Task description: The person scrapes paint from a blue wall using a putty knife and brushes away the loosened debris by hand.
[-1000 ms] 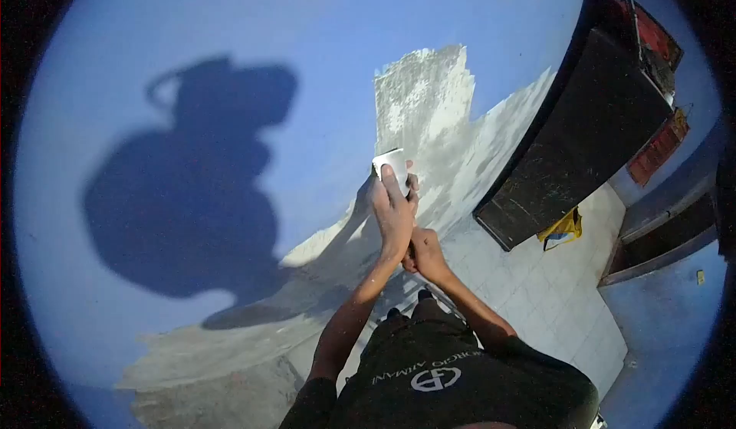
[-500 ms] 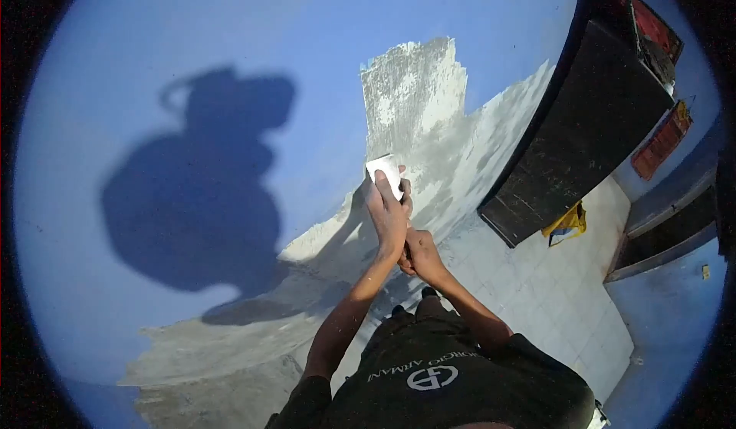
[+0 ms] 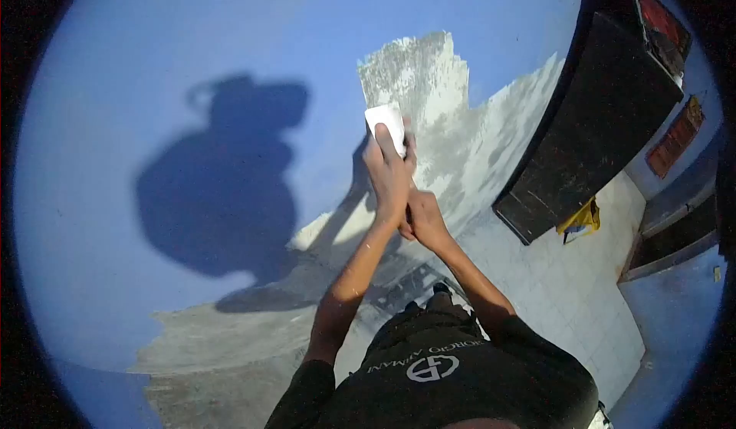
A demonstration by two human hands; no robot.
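A scraper with a flat, pale blade (image 3: 392, 115) is pressed close to the wall at the lower part of a stripped patch. My left hand (image 3: 389, 172) is closed around it, thumb laid along the blade. Just below, my right hand (image 3: 425, 218) is closed at the lower end of the tool, whose handle is mostly hidden by my fingers. Around the blade, the stripped patch (image 3: 429, 84) shows grey and whitish plaster with ragged edges. Blue paint (image 3: 330, 15) covers the wall above and to the left.
A large dark panel or cabinet (image 3: 590, 122) stands to the right, with a yellow bag (image 3: 584, 218) near its bottom. Pale floor tiles (image 3: 567, 291) stretch below it. My shadow (image 3: 222, 184) falls on the blue wall at left.
Both hands have moved up the wall together with the scraper, further onto the stripped patch. The view and my shadow have shifted slightly.
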